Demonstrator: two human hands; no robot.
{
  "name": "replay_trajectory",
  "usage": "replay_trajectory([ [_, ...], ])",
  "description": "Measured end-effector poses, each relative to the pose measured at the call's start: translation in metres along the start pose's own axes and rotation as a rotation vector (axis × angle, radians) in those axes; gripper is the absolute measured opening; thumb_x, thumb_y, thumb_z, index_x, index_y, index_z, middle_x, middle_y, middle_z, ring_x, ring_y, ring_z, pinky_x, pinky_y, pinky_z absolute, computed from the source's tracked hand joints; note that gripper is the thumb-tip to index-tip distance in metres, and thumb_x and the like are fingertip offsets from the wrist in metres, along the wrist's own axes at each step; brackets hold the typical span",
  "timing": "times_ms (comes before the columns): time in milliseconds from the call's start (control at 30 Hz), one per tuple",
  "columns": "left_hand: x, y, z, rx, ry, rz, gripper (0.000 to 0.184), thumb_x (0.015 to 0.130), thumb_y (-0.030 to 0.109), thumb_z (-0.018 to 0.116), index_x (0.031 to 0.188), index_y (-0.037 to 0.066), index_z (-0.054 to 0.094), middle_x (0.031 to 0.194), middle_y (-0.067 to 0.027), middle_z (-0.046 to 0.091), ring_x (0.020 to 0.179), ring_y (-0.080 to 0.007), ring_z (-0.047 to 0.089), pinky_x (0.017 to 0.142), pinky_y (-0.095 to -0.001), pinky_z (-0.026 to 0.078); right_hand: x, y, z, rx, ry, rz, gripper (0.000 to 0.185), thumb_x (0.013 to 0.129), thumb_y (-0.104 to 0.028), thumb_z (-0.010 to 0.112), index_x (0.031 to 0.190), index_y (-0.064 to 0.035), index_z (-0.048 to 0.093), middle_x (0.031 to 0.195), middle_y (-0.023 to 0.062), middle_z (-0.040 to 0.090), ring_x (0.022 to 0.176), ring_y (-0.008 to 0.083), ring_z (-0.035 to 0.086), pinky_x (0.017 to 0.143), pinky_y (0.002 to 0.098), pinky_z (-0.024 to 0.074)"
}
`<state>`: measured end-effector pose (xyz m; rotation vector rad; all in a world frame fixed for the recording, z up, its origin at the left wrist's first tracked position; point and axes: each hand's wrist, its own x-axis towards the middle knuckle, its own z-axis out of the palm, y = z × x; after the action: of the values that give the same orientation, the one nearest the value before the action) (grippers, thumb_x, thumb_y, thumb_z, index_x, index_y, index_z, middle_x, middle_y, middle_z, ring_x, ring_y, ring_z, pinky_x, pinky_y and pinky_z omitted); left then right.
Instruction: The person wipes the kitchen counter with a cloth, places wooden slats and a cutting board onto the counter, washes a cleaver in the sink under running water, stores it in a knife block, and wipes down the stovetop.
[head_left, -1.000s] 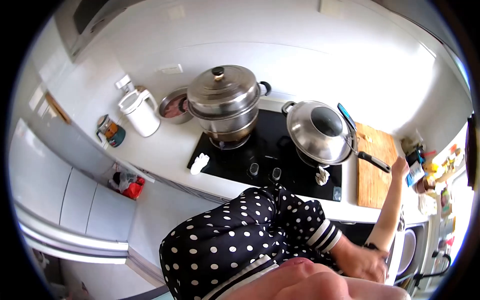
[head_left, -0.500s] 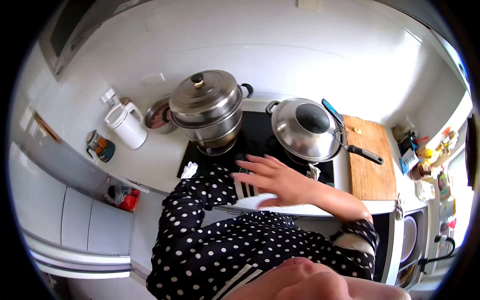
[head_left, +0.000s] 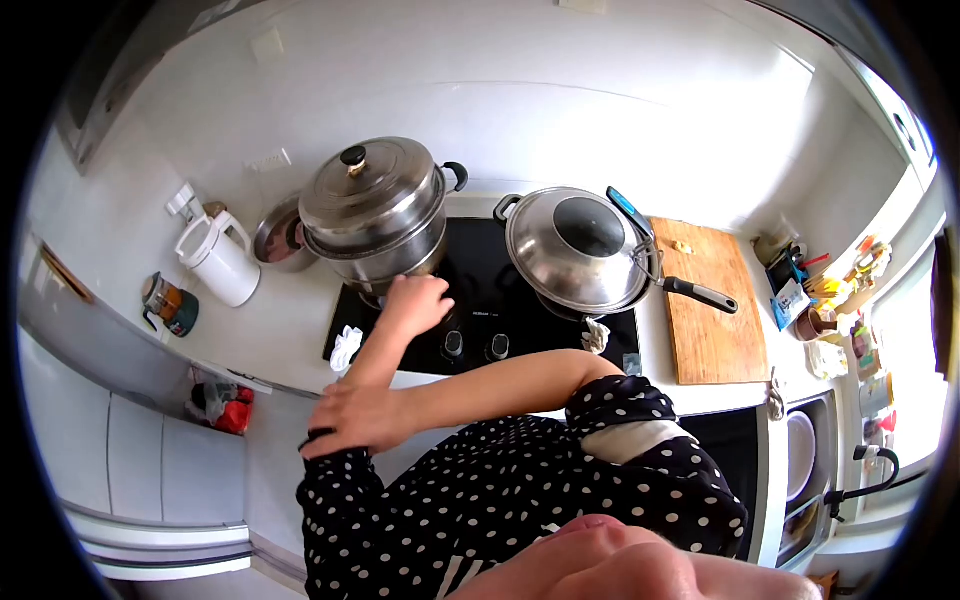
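My left hand (head_left: 417, 303) is held in front of the big steamer pot (head_left: 375, 215), fingers curled in, with nothing visible in it. Its forearm is bare, and the black polka-dot sleeve (head_left: 340, 492) is bunched up towards the elbow. Reaching across my body, my right hand (head_left: 362, 415) is wrapped round the left forearm at the sleeve's edge and grips the cloth. The right sleeve (head_left: 622, 400) is also pushed up. Beside the pot, a lidded wok (head_left: 570, 255) stands on the black stove (head_left: 475, 265).
Left of the pot are a metal bowl (head_left: 284, 255) with something pinkish, a white jug appliance (head_left: 225, 270) and a glass jar (head_left: 168, 303). A cutting board (head_left: 715, 320) lies right of the wok, whose handle (head_left: 700, 295) juts over it. The sink (head_left: 815, 440) is at far right.
My right hand has moved left and down along my left arm and closed on the sleeve. The sleeve has slid up, baring the left forearm. My left hand has come into sight.
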<state>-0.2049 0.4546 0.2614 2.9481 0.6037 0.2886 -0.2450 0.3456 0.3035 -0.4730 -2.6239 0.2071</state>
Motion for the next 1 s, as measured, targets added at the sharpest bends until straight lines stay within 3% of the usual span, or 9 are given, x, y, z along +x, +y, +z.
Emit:
replay_trajectory([
  [133, -0.029, -0.054, -0.016, -0.264, 0.317, -0.378, 0.023, 0.080, 0.030, 0.056, 0.078, 0.007, 0.059, 0.065, -0.0106, 0.061, 0.062, -0.0309, 0.058, 0.054, -0.0384, 0.044, -0.007, 0.002, 0.036, 0.190, 0.062, -0.055, 0.067, 0.063, -0.009, 0.067, 0.124, -0.0153, 0.041, 0.127, 0.0125, 0.039, 0.113, 0.0313, 0.041, 0.095, 0.0409, 0.0331],
  [200, -0.049, -0.112, -0.006, -0.667, 0.666, -0.557, 0.027, 0.082, 0.031, 0.057, 0.086, 0.005, 0.062, 0.074, -0.0071, 0.065, 0.068, -0.0187, 0.061, 0.062, -0.0323, 0.046, -0.011, 0.000, 0.023, 0.247, 0.234, 0.040, 0.063, 0.066, -0.008, 0.067, 0.124, -0.0137, 0.042, 0.132, 0.0123, 0.035, 0.114, 0.0314, 0.040, 0.094, 0.0406, 0.0332],
  [300, -0.087, -0.122, -0.046, -1.577, 1.184, -0.780, 0.024, 0.078, 0.024, 0.062, 0.095, 0.008, 0.059, 0.089, -0.0055, 0.064, 0.077, -0.0136, 0.059, 0.081, -0.0294, 0.043, -0.025, 0.018, 0.038, 0.370, 0.564, 0.390, 0.050, 0.072, -0.009, 0.066, 0.117, -0.0068, 0.044, 0.119, 0.0101, 0.045, 0.109, 0.0258, 0.044, 0.088, 0.0354, 0.0379],
  [367, -0.106, -0.121, -0.058, -1.918, 1.399, -0.688, 0.013, 0.079, 0.019, 0.056, 0.088, 0.010, 0.058, 0.081, 0.0009, 0.061, 0.070, -0.0098, 0.054, 0.080, -0.0328, 0.040, -0.023, 0.022, 0.045, 0.649, 0.555, 0.566, 0.044, 0.077, -0.005, 0.060, 0.118, -0.0070, 0.043, 0.119, 0.0081, 0.044, 0.110, 0.0185, 0.043, 0.088, 0.0314, 0.0389],
  [467, -0.121, -0.100, -0.067, -2.172, 1.422, -0.515, 0.012, 0.081, 0.011, 0.050, 0.091, 0.006, 0.054, 0.075, 0.0028, 0.054, 0.065, -0.0094, 0.050, 0.079, -0.0365, 0.038, -0.023, 0.022, 0.058, 1.083, 0.369, 0.538, 0.041, 0.082, -0.002, 0.055, 0.120, -0.0069, 0.040, 0.118, 0.0052, 0.045, 0.101, 0.0148, 0.049, 0.083, 0.0270, 0.0419],
  [500, -0.126, -0.096, -0.068, -2.212, 1.430, -0.511, 0.011, 0.081, 0.011, 0.049, 0.090, 0.006, 0.054, 0.074, 0.0027, 0.053, 0.063, -0.0096, 0.049, 0.079, -0.0364, 0.038, -0.022, 0.017, 0.062, 1.099, 0.400, 0.548, 0.042, 0.080, -0.001, 0.057, 0.118, -0.0093, 0.041, 0.109, 0.0024, 0.050, 0.087, 0.0117, 0.053, 0.071, 0.0226, 0.0426],
  [633, -0.145, -0.093, -0.060, -2.527, 1.396, -0.334, 0.011, 0.082, 0.011, 0.046, 0.088, 0.006, 0.053, 0.068, 0.0021, 0.051, 0.057, -0.0104, 0.047, 0.077, -0.0353, 0.038, -0.029, 0.018, 0.064, 1.163, 0.197, 0.508, 0.032, 0.082, -0.001, 0.054, 0.112, -0.0084, 0.044, 0.100, 0.0013, 0.052, 0.074, 0.0075, 0.047, 0.065, 0.0208, 0.0404],
  [833, -0.144, -0.049, -0.058, -2.546, 1.214, -0.175, 0.007, 0.082, 0.013, 0.050, 0.082, 0.007, 0.055, 0.062, 0.0008, 0.050, 0.056, -0.0126, 0.047, 0.072, -0.0331, 0.039, -0.040, 0.019, 0.099, 1.436, 0.110, 0.535, 0.021, 0.086, -0.010, 0.053, 0.107, -0.0073, 0.050, 0.094, 0.0004, 0.056, 0.080, 0.0089, 0.052, 0.075, 0.0222, 0.0426],
  [1000, -0.140, 0.012, -0.067, -2.710, 0.902, -0.035, 0.009, 0.083, 0.012, 0.048, 0.082, 0.006, 0.055, 0.062, 0.0016, 0.045, 0.057, -0.0117, 0.043, 0.077, -0.0329, 0.038, -0.058, 0.000, 0.103, 1.295, -0.008, 0.408, 0.023, 0.087, -0.014, 0.052, 0.109, -0.0056, 0.052, 0.094, 0.0022, 0.059, 0.079, 0.0099, 0.055, 0.071, 0.0256, 0.0450],
])
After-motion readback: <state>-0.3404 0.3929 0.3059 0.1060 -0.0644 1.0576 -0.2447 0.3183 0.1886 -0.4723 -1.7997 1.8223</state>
